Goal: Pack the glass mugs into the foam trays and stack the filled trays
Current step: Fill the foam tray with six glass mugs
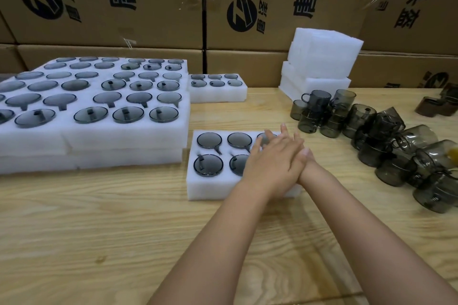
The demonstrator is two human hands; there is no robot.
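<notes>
A white foam tray (213,190) lies on the wooden table in front of me. Smoky grey glass mugs (209,140) sit in its visible slots, rims up. My left hand (270,163) lies flat over the tray's right-hand slots with its fingers spread. My right hand (306,156) is tucked partly under it, fingertips reaching past the tray's far right corner. Neither hand grips anything. The mugs under the hands are mostly hidden. Several loose grey mugs (386,131) are piled on the table to the right.
Stacked filled trays (124,136) stand to the left, and one more filled tray (218,95) behind. A stack of white foam trays (324,57) stands at the back right, near brown mugs (436,106). Cardboard boxes (148,7) wall off the far side.
</notes>
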